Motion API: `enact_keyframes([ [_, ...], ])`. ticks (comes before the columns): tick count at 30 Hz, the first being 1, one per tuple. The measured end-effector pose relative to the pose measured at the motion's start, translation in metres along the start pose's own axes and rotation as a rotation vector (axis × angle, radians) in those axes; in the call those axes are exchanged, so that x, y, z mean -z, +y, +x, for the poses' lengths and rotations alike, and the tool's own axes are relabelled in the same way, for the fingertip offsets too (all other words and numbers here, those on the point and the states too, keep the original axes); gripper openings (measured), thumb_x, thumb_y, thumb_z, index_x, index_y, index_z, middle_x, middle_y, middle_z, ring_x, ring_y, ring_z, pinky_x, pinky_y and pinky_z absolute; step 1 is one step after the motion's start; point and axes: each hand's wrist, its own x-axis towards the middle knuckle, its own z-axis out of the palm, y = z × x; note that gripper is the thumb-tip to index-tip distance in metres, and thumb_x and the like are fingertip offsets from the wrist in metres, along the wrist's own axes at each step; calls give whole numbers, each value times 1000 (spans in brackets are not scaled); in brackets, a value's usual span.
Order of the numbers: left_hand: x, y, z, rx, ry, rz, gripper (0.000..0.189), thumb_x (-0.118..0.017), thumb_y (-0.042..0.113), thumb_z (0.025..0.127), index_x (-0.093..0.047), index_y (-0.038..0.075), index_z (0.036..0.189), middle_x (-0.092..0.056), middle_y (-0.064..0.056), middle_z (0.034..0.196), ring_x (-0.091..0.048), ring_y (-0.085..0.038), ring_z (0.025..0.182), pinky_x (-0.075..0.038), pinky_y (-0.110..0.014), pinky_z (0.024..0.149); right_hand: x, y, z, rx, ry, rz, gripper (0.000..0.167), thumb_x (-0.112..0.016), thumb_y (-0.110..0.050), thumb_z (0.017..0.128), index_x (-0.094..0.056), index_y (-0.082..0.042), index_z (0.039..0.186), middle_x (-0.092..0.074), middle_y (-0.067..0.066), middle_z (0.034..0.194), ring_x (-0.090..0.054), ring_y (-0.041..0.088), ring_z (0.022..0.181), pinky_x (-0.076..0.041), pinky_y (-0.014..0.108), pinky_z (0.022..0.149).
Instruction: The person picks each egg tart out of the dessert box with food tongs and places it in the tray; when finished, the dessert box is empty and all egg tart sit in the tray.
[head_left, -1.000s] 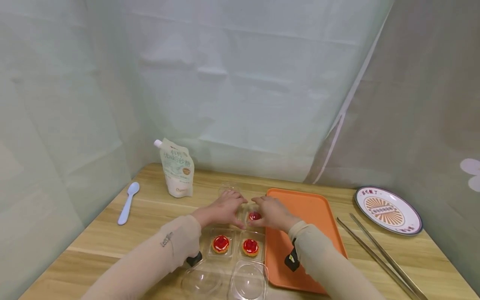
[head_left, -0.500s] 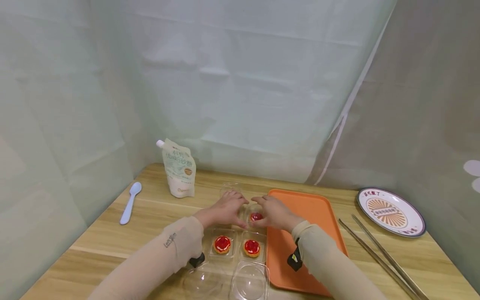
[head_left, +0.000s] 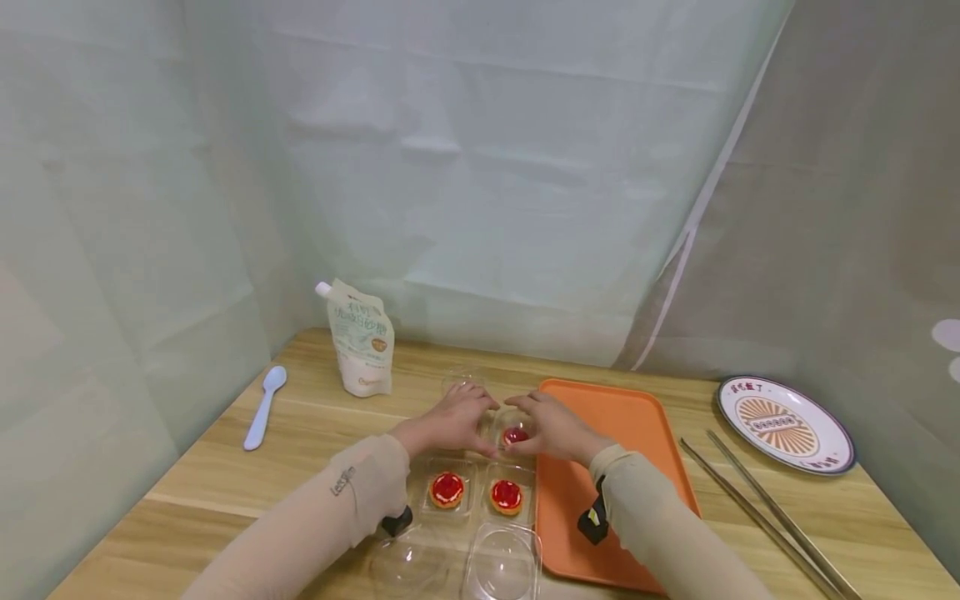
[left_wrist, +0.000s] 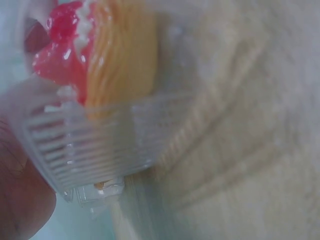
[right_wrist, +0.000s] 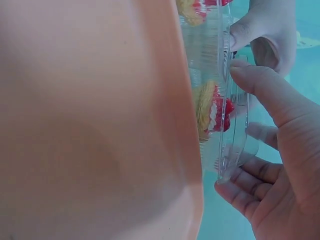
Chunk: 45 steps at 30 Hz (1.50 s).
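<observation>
Both hands grip a domed clear plastic lid [right_wrist: 242, 142] over a clear box that holds a red-topped tart [head_left: 515, 437]. From the left, my left hand [head_left: 452, 418] has its thumb at the near edge and its fingers toward the far edge. My right hand [head_left: 557, 428] mirrors it, and in the right wrist view its thumb and fingertips lie along the lid's rim. Closer to me, two more tarts, a left tart [head_left: 447, 490] and a right tart [head_left: 506, 497], sit in uncovered clear compartments. The left wrist view shows a ribbed box wall [left_wrist: 95, 145] beside a tart, blurred.
An orange tray [head_left: 600, 500] lies right of the boxes, under the right forearm. Near the front are two clear lids [head_left: 501, 567]. Long metal tongs [head_left: 772, 517] and a patterned plate [head_left: 780, 425] are at right. A spouted pouch [head_left: 362, 342] and blue spoon [head_left: 264, 408] are at left.
The whole scene shifts slightly right and down in the head view. Both hands keep nearly the same place at the lid over the far tart.
</observation>
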Motion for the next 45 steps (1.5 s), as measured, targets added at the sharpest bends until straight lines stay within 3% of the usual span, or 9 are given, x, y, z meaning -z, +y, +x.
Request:
enact_keyframes([
  [11, -2, 1, -2, 1, -6, -4, 73, -81, 53, 68, -61, 8, 122, -60, -7, 121, -47, -25, 121, -34, -45, 107, -2, 5, -6, 40, 24, 18, 80, -81, -33, 72, -47, -8, 140, -53, 16, 123, -59, 28, 108, -53, 45, 89],
  [20, -2, 2, -2, 1, -9, -21, 72, -81, 51, 68, -61, 8, 122, -60, -8, 122, -47, -26, 121, -34, -45, 108, 11, 6, -16, 50, -6, 50, 77, -77, -23, 76, -41, -22, 144, -48, 18, 121, -50, 14, 71, -47, 30, 66],
  [22, -3, 3, -3, 2, -7, -38, 72, -82, 50, 68, -61, 8, 123, -60, -8, 123, -46, -26, 123, -33, -45, 109, 15, 7, -19, 44, 16, 47, 73, -76, -23, 77, -43, -21, 142, -47, 17, 123, -52, 14, 73, -49, 31, 67],
  [26, -3, 3, -3, 5, -7, -56, 72, -82, 50, 68, -61, 8, 123, -59, -8, 125, -45, -26, 125, -31, -46, 111, 22, 10, -23, 31, 84, 36, 70, -77, -24, 77, -45, -19, 139, -47, 15, 130, -61, 23, 95, -54, 41, 80],
  [31, -1, 2, -3, 8, -13, -49, 73, -82, 50, 68, -60, 8, 124, -59, -8, 127, -44, -27, 127, -29, -46, 112, 30, 10, -28, 14, 139, 120, 69, -77, -22, 77, -45, -15, 137, -49, 14, 128, -53, 31, 117, -50, 49, 93],
  [39, 1, 2, -3, -7, -3, -51, 73, -82, 50, 69, -60, 8, 124, -59, -9, 127, -44, -27, 127, -28, -47, 113, 39, 7, -29, 42, 202, 187, 67, -78, -25, 78, -45, -12, 135, -54, 7, 120, -53, 26, 110, -50, 46, 91],
  [45, 2, 1, -3, -15, -5, -46, 74, -81, 51, 69, -60, 8, 124, -59, -9, 127, -44, -28, 127, -28, -48, 113, 41, 8, -29, 61, 223, 164, 70, -78, -30, 78, -45, -15, 138, -56, 5, 119, -56, 25, 111, -49, 48, 95],
])
